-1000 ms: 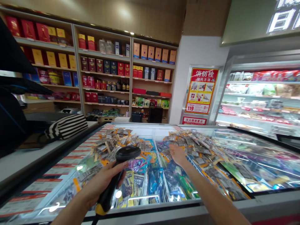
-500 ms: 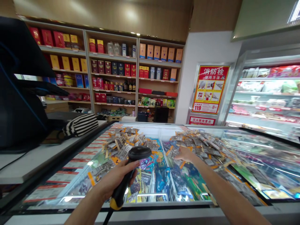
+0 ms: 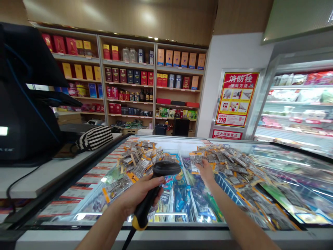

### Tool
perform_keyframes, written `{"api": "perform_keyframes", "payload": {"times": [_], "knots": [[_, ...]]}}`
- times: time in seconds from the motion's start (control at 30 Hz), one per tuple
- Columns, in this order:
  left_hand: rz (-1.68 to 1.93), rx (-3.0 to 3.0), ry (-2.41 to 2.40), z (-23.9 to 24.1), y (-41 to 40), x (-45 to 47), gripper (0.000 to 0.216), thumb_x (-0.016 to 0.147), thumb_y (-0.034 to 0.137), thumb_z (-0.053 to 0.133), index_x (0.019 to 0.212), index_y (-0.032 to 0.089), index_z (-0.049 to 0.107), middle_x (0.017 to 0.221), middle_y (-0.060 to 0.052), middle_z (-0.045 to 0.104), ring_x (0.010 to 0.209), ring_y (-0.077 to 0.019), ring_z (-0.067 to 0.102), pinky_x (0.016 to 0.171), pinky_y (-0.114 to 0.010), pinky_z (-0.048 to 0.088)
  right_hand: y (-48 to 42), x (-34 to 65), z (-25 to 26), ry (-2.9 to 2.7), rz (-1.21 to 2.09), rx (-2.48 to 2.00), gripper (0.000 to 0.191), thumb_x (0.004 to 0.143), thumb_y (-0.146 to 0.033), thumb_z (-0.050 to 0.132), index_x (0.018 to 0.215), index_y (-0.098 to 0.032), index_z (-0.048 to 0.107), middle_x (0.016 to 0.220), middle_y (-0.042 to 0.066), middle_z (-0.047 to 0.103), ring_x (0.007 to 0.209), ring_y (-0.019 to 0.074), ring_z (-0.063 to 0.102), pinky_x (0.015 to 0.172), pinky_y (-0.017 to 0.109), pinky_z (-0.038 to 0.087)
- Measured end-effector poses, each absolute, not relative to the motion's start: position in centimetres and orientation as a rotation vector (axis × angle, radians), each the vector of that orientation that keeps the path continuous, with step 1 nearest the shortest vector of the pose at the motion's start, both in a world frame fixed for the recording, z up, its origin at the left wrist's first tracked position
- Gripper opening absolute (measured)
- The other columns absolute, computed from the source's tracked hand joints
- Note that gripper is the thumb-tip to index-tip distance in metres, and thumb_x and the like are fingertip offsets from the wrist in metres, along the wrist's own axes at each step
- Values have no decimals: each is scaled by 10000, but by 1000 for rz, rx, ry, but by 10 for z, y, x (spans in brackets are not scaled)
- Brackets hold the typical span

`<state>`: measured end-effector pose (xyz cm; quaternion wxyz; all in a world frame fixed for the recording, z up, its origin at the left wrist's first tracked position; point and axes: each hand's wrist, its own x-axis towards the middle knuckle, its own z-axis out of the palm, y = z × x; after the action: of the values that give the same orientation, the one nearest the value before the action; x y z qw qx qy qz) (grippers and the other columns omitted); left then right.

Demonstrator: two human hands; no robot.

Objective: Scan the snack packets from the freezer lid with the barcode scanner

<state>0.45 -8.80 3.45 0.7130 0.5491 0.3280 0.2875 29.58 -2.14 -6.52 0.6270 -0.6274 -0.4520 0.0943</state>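
A black barcode scanner (image 3: 166, 168) with a yellow-tipped handle is gripped in my left hand (image 3: 140, 192), its head pointing up and forward over the glass. My right hand (image 3: 207, 172) pinches a small clear snack packet (image 3: 195, 161) with orange ends and a white barcode label facing me. That packet is held at the near left edge of a heap of similar packets (image 3: 231, 159) on the glass lid. Another heap of packets (image 3: 142, 159) lies to the left, beyond the scanner. The packets' contents look dark and are too small to make out.
Under the glass of the chest freezer (image 3: 197, 227) are colourful bags in wire baskets. On the left counter stand a black checkout terminal (image 3: 26, 104) and a striped pouch (image 3: 95, 138). Shelves of boxed goods (image 3: 127, 76) line the back; a lit fridge (image 3: 299, 107) stands right.
My right hand has picked up a packet from the heap and raised it with its barcode turned toward me. The scanner has moved slightly right in the view, which has shifted a little.
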Motion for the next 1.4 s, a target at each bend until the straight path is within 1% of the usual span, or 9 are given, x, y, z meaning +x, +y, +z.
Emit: {"api": "perform_keyframes", "payload": {"times": [0.13, 0.33, 0.57, 0.73, 0.97, 1.2, 1.4], "knots": [[641, 1229, 723, 36, -88, 5, 239, 668, 387, 546, 670, 167, 452, 521, 31, 527, 412, -78, 473, 412, -199, 331, -23, 295, -66, -1055, 174, -1451, 327, 589, -338, 520, 845, -138, 553, 811, 73, 635, 752, 202, 566, 691, 294, 405], [641, 1289, 701, 37, -88, 9, 233, 671, 378, 551, 655, 170, 445, 530, 26, 534, 414, -76, 462, 410, -194, 329, -23, 297, -71, -1055, 179, -1481, 298, 596, -333, 511, 828, -151, 553, 799, 60, 637, 744, 202, 564, 675, 294, 402], [637, 1180, 687, 29, -81, 11, 241, 669, 397, 544, 713, 171, 472, 560, 19, 547, 418, -74, 468, 411, -196, 330, -25, 292, -68, -986, 247, -1458, 324, 581, -342, 516, 841, -152, 546, 821, 58, 639, 752, 201, 570, 663, 286, 415], [628, 1198, 664, 31, -81, 14, 245, 663, 390, 551, 698, 159, 477, 525, 26, 529, 397, -73, 465, 400, -195, 304, -27, 290, -66, -988, 224, -1471, 316, 579, -343, 525, 832, -154, 543, 801, 54, 635, 744, 203, 561, 682, 299, 409], [643, 1200, 674, 31, -78, 15, 249, 650, 388, 566, 691, 157, 484, 509, 29, 523, 396, -78, 468, 404, -201, 311, -27, 292, -67, -962, 323, -1389, 322, 575, -327, 521, 841, -147, 518, 820, 70, 623, 749, 198, 561, 685, 301, 419], [557, 1172, 569, 32, -81, 12, 252, 684, 396, 527, 716, 147, 504, 517, 17, 518, 394, -78, 461, 401, -200, 297, -29, 296, -67, -921, 304, -1321, 320, 541, -318, 545, 811, -149, 519, 803, 65, 622, 759, 203, 562, 701, 310, 422], [591, 1141, 561, 33, -81, 13, 233, 704, 375, 516, 712, 143, 503, 523, 13, 518, 406, -77, 467, 412, -195, 311, -32, 296, -67, -936, 281, -1365, 314, 543, -325, 541, 803, -149, 519, 765, 59, 624, 741, 213, 566, 695, 315, 422]]}}
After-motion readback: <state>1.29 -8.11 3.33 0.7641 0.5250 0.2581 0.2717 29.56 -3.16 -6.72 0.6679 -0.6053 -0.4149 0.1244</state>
